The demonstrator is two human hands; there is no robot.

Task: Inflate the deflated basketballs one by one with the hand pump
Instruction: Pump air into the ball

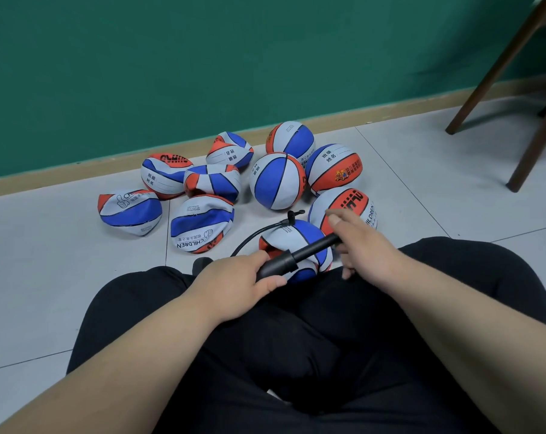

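Here, head view: hand pump (296,256) held across a dented basketball (300,234) on the floor (62,245), between the knees. Left hand (243,277) gripping the pump barrel; right hand (364,242) closed round the handle end, thumb raised. Black hose (249,238) looping up to the ball's top. Five crumpled balls (201,223) at left, four round balls (278,180) behind and right, near the green wall (203,57). Chair legs (497,67) at upper right.

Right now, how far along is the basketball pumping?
Done: four round basketballs on the right look full. In hand: the basketball between the legs, dented, is joined by hose to the hand pump; left hand grips the barrel, right hand the handle. Remaining: five crumpled basketballs on the left.
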